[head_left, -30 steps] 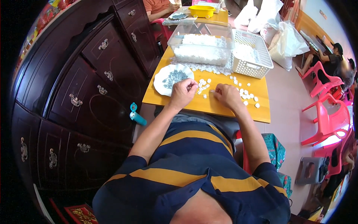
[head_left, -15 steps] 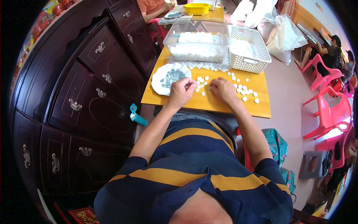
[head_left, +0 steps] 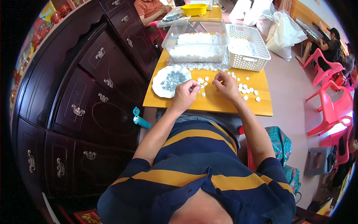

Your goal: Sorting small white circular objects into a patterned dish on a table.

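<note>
My left hand is closed in a pinch just right of a white scalloped plate; what it holds, if anything, is too small to make out. Small grey-blue pieces cover the middle of that plate. Across a short gap, my right hand hovers over the yellow table, thumb and fingertips together, and whatever is between them cannot be made out. Between the hands and just beyond them lie several small white pieces with holes. Plain-looking white pieces are scattered to the right of my right hand.
A clear plastic bin heaped with white pieces and a white perforated basket stand at the table's far side. Dark drawers rise on the left, with a teal bottle beside them. Pink chairs and people are around.
My right hand has lifted slightly and moved up and right, away from the white pieces. My left hand has shifted slightly nearer to me. The whole view has tilted a little.
</note>
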Demonstrator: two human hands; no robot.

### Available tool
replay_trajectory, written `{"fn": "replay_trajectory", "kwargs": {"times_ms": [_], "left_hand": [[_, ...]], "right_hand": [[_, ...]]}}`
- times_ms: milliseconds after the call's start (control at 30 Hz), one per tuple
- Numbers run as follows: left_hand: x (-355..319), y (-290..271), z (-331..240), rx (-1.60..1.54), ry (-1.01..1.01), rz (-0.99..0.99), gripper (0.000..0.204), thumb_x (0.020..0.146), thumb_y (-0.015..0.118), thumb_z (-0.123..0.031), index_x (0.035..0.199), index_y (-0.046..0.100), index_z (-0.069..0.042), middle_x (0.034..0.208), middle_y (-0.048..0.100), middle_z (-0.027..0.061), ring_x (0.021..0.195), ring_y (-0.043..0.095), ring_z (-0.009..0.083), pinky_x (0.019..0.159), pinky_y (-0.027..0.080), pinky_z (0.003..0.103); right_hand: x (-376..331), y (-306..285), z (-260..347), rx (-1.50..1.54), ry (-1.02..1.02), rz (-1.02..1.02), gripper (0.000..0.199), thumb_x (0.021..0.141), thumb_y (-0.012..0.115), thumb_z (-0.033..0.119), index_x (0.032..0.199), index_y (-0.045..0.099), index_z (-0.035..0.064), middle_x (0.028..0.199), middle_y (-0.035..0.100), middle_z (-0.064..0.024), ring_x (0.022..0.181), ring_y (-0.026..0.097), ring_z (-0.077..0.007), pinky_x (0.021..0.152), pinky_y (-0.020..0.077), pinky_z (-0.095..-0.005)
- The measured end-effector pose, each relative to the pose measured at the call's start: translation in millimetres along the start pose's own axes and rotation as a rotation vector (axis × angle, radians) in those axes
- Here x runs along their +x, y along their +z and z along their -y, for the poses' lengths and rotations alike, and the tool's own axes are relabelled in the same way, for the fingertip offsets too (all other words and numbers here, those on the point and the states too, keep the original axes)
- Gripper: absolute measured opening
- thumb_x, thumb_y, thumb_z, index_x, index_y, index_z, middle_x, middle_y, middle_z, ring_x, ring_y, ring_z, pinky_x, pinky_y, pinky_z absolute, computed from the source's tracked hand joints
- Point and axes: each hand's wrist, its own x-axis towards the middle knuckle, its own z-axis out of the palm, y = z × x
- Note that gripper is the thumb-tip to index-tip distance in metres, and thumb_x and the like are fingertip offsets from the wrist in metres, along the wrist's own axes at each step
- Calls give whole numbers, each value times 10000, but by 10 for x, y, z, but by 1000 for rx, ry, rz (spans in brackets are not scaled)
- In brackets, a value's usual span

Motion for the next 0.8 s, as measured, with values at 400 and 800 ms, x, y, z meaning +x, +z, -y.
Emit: {"fn": "replay_trajectory", "kwargs": {"times_ms": [400, 800], "left_hand": [[325, 56, -106, 94, 50, 120, 136, 940, 564, -101, 938, 631, 18, 750, 685, 113, 668, 668, 197, 640, 520, 328], [418, 59, -104, 88, 68, 139, 104, 917, 577, -125, 906, 610, -28, 726, 667, 140, 685, 682, 314, 636, 524, 397]], "right_hand": [[-54, 119, 120, 474, 98, 48, 153, 969, 616, 132, 1078, 637, 26, 853, 632, 15, 680, 555, -48, 611, 474, -209], [-48, 140, 155, 499, 52, 49, 206, 937, 627, 100, 1118, 567, 22, 880, 582, -3, 667, 548, -48, 597, 490, -211]]}}
